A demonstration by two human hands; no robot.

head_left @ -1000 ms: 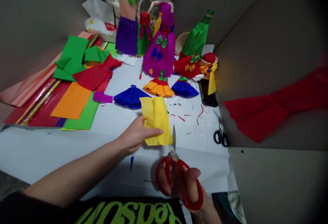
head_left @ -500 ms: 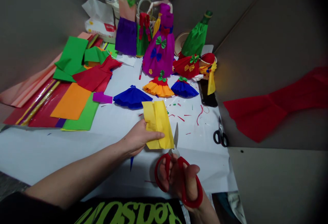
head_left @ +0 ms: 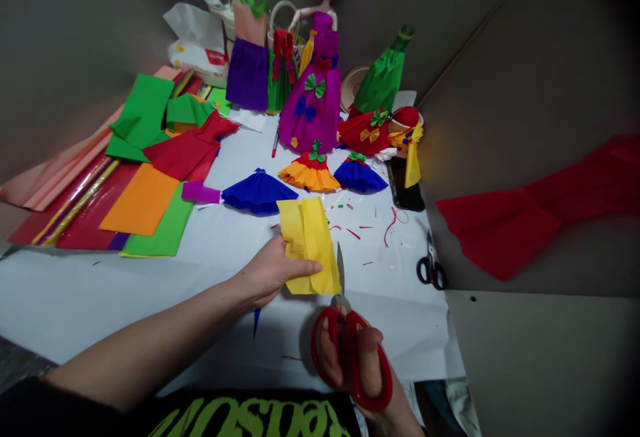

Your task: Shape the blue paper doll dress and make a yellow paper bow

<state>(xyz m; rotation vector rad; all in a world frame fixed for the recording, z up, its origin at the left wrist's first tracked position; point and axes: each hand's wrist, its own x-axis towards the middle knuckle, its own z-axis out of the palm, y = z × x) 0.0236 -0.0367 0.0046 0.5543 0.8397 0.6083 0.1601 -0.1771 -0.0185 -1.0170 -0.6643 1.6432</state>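
Observation:
My left hand (head_left: 270, 270) pinches a folded piece of yellow crepe paper (head_left: 309, 242) and holds it upright over the white sheet (head_left: 150, 290). In my right hand (head_left: 357, 364) are red-handled scissors (head_left: 350, 350), fingers through the loops. Their blades point up along the right edge of the yellow paper, nearly closed. Both hands are near the front middle of the table.
Coloured paper sheets (head_left: 145, 157) lie at the left. A doll in a purple dress (head_left: 315, 90), small paper dresses (head_left: 260, 192) and a green-wrapped bottle (head_left: 385, 74) stand behind. Small black scissors (head_left: 431, 265) and a red paper strip (head_left: 530, 214) lie at the right.
The scissors' handles have come closer together and my right hand has shifted slightly right. The yellow paper has stayed almost in place.

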